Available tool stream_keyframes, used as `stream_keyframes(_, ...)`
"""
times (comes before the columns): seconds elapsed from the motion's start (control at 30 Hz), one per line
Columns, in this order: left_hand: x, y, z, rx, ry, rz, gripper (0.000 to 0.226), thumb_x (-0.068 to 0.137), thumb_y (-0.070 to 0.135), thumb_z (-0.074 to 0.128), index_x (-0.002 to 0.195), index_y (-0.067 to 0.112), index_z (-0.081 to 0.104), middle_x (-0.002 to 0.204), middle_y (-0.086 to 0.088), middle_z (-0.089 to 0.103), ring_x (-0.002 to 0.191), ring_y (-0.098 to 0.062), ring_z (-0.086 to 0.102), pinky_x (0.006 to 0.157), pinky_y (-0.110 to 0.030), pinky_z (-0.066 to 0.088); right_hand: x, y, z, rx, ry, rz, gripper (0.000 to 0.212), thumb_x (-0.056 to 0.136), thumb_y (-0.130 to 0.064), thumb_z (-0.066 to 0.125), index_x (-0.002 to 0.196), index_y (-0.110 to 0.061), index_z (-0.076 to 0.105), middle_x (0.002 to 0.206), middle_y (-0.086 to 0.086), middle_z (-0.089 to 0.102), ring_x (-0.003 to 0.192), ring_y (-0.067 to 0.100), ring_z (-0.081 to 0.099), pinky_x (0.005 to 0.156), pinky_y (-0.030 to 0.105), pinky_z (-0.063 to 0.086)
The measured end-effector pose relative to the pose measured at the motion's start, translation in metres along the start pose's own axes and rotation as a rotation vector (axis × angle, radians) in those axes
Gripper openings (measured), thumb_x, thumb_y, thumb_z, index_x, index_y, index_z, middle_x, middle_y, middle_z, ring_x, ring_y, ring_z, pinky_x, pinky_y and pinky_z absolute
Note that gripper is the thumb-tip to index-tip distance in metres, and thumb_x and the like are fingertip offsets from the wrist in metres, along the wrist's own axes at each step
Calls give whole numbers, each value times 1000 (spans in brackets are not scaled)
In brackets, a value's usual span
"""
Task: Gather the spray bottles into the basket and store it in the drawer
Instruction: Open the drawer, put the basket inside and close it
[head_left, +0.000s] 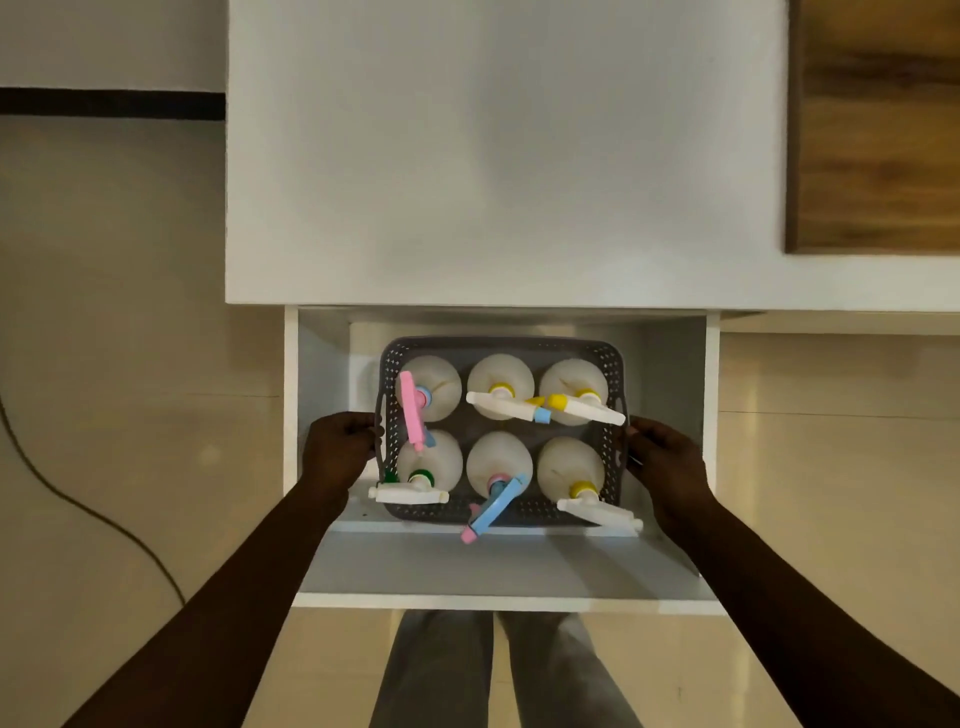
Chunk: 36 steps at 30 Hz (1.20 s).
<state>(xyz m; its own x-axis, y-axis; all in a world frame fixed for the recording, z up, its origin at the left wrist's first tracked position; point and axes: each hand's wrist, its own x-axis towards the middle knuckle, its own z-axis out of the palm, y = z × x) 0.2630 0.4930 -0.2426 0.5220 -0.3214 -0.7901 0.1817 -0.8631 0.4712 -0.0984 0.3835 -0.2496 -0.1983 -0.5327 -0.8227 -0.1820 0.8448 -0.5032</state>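
The basket (501, 345), grey and perforated, sits inside the open drawer (506, 571) below the white bench (504, 156), its long axis running left to right between the hands. Six spray bottles (500, 385) stand in it in two rows. The left hand (337, 449) and right hand (662, 457) each close fingers on an end handle, equally near.

The basket (613, 364) is grey perforated plastic. The spray bottles (500, 457) look like translucent matt plastic. The drawer (498, 566) is smooth matt white board.
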Motion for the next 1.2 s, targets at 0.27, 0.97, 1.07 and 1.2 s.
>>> stream_keyframes(0.27,36,-12,18,0,39,-82,27,92,-13,65,116,-7,75,114,-32,74,97,-37,69,102,-53,58,28,14,14,-19,-7,49,22,106,-9,60,123,-10,73,126,18,74,123,36,68,110,52,54)
stream_keyframes(0.97,73,-34,34,76,54,-77,25,92,-7,66,113,-1,77,114,-25,76,111,-44,71,105,-56,56,71,28,32,-80,37,95,31,101,-1,64,132,-1,71,125,22,74,120,39,70,106,51,58)
stream_keyframes(1.07,75,-35,35,65,60,-74,24,92,-5,68,114,-2,77,114,-25,76,110,-45,71,104,-57,56,73,29,33,-84,25,104,32,101,-1,65,132,-3,71,125,21,74,121,38,70,107,50,57)
stream_keyframes(1.2,70,-39,31,124,19,3,24,94,-9,63,115,-8,75,115,-30,74,112,-51,69,104,-59,55,69,28,30,-38,6,130,34,102,0,62,135,-3,69,129,25,71,110,30,70,101,39,57)
